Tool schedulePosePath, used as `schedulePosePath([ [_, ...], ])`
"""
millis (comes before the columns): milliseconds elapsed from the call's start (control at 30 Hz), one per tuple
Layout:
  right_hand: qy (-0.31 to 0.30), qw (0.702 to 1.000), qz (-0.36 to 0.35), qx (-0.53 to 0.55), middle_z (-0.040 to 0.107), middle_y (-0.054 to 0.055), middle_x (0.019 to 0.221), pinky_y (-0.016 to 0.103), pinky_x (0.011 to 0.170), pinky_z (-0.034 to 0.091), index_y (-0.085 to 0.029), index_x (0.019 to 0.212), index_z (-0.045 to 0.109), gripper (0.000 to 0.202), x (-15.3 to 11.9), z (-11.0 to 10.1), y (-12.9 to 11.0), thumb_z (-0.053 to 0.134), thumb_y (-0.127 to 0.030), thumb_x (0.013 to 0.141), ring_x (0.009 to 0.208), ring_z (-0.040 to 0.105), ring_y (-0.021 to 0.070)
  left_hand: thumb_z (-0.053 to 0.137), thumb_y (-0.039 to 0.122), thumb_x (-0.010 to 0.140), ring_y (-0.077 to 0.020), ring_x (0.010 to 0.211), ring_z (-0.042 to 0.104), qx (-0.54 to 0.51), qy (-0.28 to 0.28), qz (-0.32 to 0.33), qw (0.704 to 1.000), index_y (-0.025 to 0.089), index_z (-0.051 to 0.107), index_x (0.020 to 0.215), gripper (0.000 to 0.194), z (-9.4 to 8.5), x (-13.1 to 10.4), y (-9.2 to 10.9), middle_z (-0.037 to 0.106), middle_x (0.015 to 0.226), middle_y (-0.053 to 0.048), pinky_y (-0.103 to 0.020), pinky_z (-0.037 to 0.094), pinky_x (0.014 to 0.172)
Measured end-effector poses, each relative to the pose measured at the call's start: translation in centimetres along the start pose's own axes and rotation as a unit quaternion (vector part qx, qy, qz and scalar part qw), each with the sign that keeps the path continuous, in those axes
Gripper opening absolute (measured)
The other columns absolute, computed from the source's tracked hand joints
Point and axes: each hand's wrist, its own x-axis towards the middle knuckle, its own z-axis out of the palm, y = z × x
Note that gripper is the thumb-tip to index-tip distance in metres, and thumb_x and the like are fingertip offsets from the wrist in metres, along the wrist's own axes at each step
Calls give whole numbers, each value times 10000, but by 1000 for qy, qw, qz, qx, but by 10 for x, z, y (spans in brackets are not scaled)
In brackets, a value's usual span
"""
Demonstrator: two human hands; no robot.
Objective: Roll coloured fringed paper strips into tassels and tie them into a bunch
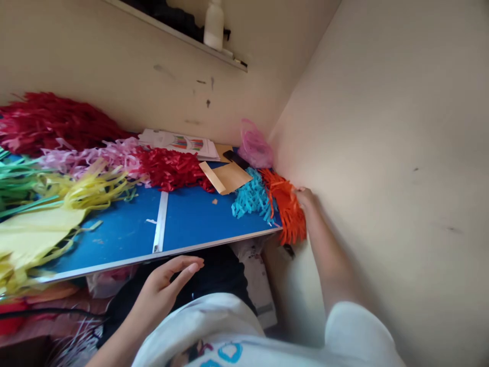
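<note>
My right hand [304, 196] is at the table's right end against the wall, its fingers closed on the edge of the orange fringed paper [286, 204], which hangs over the table corner. Blue fringed paper [252, 194] lies just left of the orange one. My left hand [173, 280] is in front of the table edge, above my lap. Its fingers are bent with a gap to the thumb, and nothing is in it.
Yellow fringed paper [46, 227], green strips [17, 181], pink fringe [95, 158] and red fringe [171, 168] cover the blue table [208, 216]. Behind are a brown envelope [231, 177], printed sheets [179, 142] and a pink bag [255, 148]. A shelf [171, 30] holds a white bottle [214, 25].
</note>
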Motion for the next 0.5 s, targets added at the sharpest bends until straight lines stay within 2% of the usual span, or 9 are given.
schedulePosePath([
  [67,36,998,-10,-58,656,65,1055,369,831,518,-159,1055,632,242,12,-13,-32,559,-370,962,898,632,172,577,614,822,-263,944,711,5,1,12,1000,215,751,960,456,1,8,-4,766,1008,-83,-374,566,883],
  [133,65,992,-48,-100,649,121,1046,363,839,458,-125,1071,627,265,17,-14,-73,463,-319,996,920,610,192,567,590,843,-260,949,705,33,23,49,998,220,742,972,429,5,20,-5,758,1022,-83,-378,564,874],
  [200,63,984,-113,-125,654,150,1013,355,834,396,-100,1073,629,291,7,3,-116,413,-279,996,945,594,217,561,543,867,-259,973,690,81,69,110,988,223,728,986,380,15,36,1,747,1039,-86,-383,559,869],
  [267,24,968,-205,-141,674,99,976,324,818,378,-152,1036,652,214,-24,33,-156,517,-295,951,941,593,217,545,476,895,-261,988,676,125,106,179,970,213,714,980,324,32,52,12,738,1023,-97,-396,554,871],
  [300,1,953,-263,-150,683,79,952,315,806,380,-177,1015,664,186,-46,49,-173,562,-308,932,926,595,216,528,432,911,-258,965,676,140,105,210,962,207,710,962,294,42,60,19,737,995,-100,-407,551,872],
  [367,-20,862,-467,-196,694,86,912,316,769,396,-181,1035,666,217,-94,75,-195,490,-293,976,883,605,217,505,338,926,-252,974,672,134,73,271,950,202,683,1028,245,60,74,30,724,1028,-110,-424,548,889],
  [433,-15,781,-598,-179,707,81,870,315,738,414,-186,1045,665,239,-134,87,-204,450,-277,998,814,610,205,536,311,906,-262,1071,639,99,68,308,944,190,611,1155,287,66,86,36,675,1152,-144,-417,549,906],
  [467,-5,762,-629,-154,714,77,868,315,735,426,-193,1054,663,234,-148,88,-204,447,-265,1001,789,611,199,531,309,910,-259,1087,634,67,87,298,948,186,555,1224,338,62,91,36,657,1174,-153,-397,564,874],
  [500,6,756,-643,-123,720,73,871,315,737,440,-201,1064,660,224,-157,89,-202,453,-257,1001,771,614,195,523,315,918,-255,1098,631,33,117,282,952,184,484,1295,401,53,93,33,639,1196,-160,-378,574,844],
])
